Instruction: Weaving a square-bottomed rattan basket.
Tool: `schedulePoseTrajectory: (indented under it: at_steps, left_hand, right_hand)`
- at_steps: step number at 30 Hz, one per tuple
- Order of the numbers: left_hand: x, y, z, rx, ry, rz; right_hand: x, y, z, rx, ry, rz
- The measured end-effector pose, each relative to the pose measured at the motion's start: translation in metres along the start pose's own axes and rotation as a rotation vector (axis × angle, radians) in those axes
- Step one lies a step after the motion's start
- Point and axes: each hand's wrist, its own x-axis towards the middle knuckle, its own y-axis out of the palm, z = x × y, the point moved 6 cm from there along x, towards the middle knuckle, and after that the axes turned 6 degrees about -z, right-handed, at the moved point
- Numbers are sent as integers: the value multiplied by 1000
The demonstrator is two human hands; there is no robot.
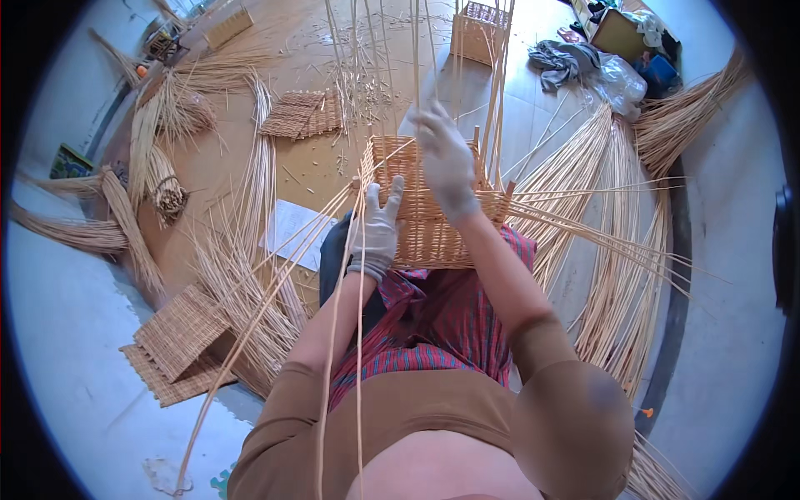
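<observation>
On my lap, partly over a red and blue striped cloth (446, 321), rests a wicker basket (433, 242) being woven from pale strands. Long upright strands (387, 75) rise from its far side, and others stick out left and right. My left hand (375, 237), in a whitish glove, grips the basket's left wall, thumb and forefinger apart in a V. Gloved as well, my right hand (446, 162) is raised over the basket's right part, close to the upright strands. Its fingertips are smeared by motion, so any strand in them cannot be made out.
Bundles of strands lie on the floor at left (162, 125) and right (596, 192). Woven panels (183, 333) lie at lower left, with smaller ones (304, 114) farther off. A finished-looking box basket (479, 37) stands ahead. Cloths and plastic bags (617, 79) pile up at far right.
</observation>
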Motion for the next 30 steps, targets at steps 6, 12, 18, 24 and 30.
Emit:
schedulePoseTrajectory:
  at_steps: [6,12,18,24,30]
  left_hand:
    - [-2,-1,8,8,74,-106]
    - [11,-8,-66,-126,288,-214]
    - [21,16,-92,98,187,-85]
    - [24,24,-89,-174,242,-150]
    - [-10,13,35,-1168,-453,-559]
  right_hand:
    - [-5,-23,-28,538,430,-4]
    - [-58,-90,-68,44,568,-46]
    - [-6,-103,-63,300,353,-42]
    - [-147,-169,-72,104,823,-96]
    - [-152,-79,-13,361,759,301]
